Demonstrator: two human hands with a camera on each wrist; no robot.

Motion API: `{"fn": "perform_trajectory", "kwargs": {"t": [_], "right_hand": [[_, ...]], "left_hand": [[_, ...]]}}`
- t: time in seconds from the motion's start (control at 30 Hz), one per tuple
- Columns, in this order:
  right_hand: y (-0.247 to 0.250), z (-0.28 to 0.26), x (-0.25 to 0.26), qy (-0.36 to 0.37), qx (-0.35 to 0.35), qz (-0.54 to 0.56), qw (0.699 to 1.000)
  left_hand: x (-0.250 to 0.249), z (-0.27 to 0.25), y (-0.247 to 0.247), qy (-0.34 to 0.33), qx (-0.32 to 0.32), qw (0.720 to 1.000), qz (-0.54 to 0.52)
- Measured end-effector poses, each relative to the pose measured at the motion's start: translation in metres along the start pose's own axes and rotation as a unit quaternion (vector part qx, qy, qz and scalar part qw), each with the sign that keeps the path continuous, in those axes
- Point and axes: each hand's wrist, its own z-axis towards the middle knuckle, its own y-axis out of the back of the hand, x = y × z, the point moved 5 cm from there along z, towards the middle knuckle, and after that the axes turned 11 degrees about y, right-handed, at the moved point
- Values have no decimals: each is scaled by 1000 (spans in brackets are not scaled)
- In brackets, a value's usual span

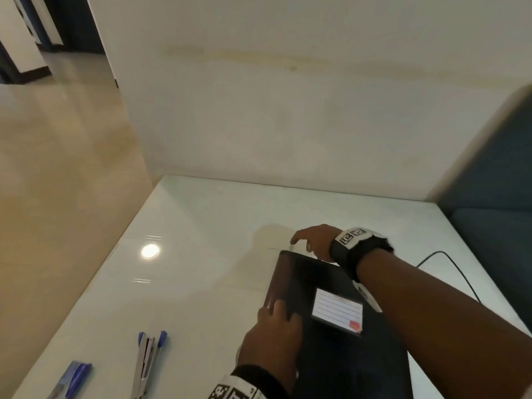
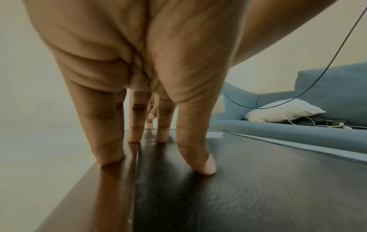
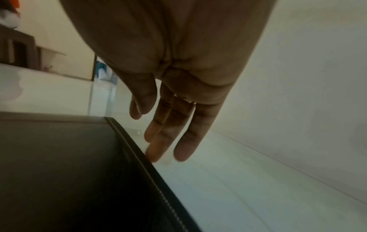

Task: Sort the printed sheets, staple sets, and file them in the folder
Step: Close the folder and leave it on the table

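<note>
A dark folder (image 1: 339,341) with a white lined label (image 1: 336,310) lies closed on the white table (image 1: 201,254). My left hand (image 1: 275,326) presses its straight fingertips (image 2: 204,166) down on the folder's cover (image 2: 258,188) near its left edge. My right hand (image 1: 312,240) hangs at the folder's far edge (image 3: 139,157), fingers (image 3: 157,153) straight and touching that edge, holding nothing. A blue and silver stapler (image 1: 148,361) lies on the table at the front left. No printed sheets show.
A blue pen-like object (image 1: 73,380) lies at the table's front left corner. A thin dark cable (image 1: 452,269) runs across the table's right side. A blue sofa (image 2: 298,130) with a white pillow (image 2: 282,112) stands to the right. A white wall (image 1: 288,110) backs the table.
</note>
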Motion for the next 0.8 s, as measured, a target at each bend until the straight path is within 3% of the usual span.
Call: {"fn": "perform_trajectory", "kwargs": {"t": [0.1, 0.33, 0.43, 0.5, 0.53, 0.8], "right_hand": [[-9, 22, 5, 32, 58, -40, 997], [-5, 43, 1, 98, 41, -106, 989], [-9, 43, 6, 150, 55, -231, 960], [-13, 41, 6, 173, 64, -308, 933], [-14, 40, 7, 185, 71, -333, 922], [-20, -25, -59, 77, 143, -301, 939]], "left_hand": [[2, -1, 2, -17, -6, 1000, 6], [-5, 5, 0, -5, -63, 998, 20], [1, 5, -2, 28, -18, 999, 34], [1, 4, -2, 34, -60, 997, 38], [0, 1, -2, 26, -28, 999, 36], [-12, 4, -7, 13, 11, 999, 30]]}}
